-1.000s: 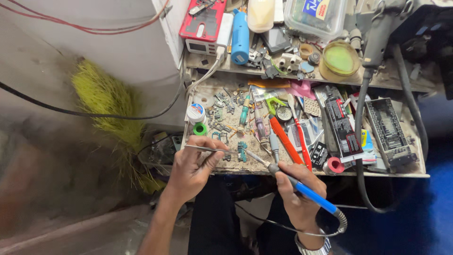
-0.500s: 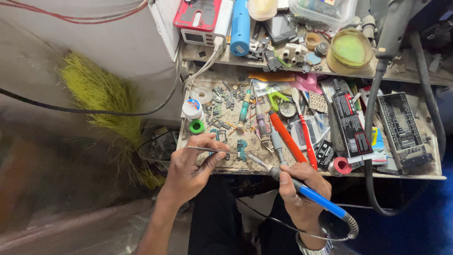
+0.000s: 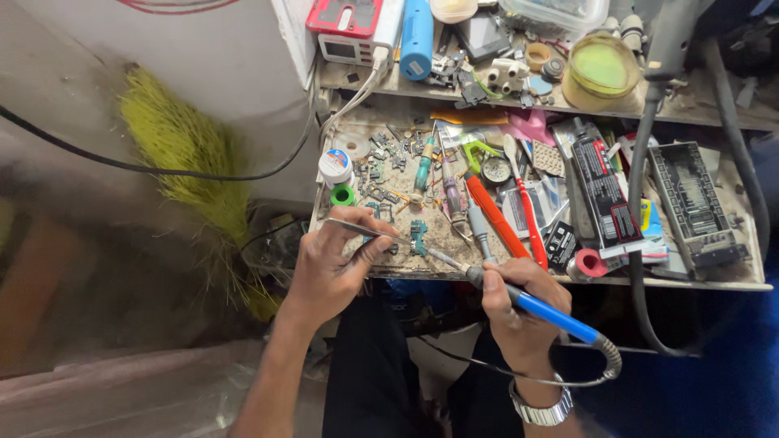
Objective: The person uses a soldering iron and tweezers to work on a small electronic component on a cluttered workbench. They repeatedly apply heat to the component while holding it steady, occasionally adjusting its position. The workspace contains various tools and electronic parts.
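My left hand [image 3: 333, 268] pinches thin metal tweezers [image 3: 361, 230] whose tips reach toward a small teal circuit board [image 3: 419, 237] on the cluttered workbench [image 3: 698, 281]. My right hand [image 3: 519, 312] grips a blue-handled soldering iron [image 3: 544, 310]; its metal tip points up-left at the same small board. The iron's black cord loops below my wrist, which wears a metal watch [image 3: 542, 407].
The bench holds an orange-handled tool [image 3: 497, 214], a red-handled tool [image 3: 529, 219], a green spool [image 3: 342, 195], a white tin [image 3: 335, 165], a red reel [image 3: 589, 263] and a black tray [image 3: 696, 203]. A shelf behind carries a blue cylinder [image 3: 417, 36] and a yellow-green jar [image 3: 602, 69]. A yellow broom [image 3: 191, 174] stands left.
The camera view has shifted slightly; both hands stay at the small board, with the tweezers and the iron tip held close to it.
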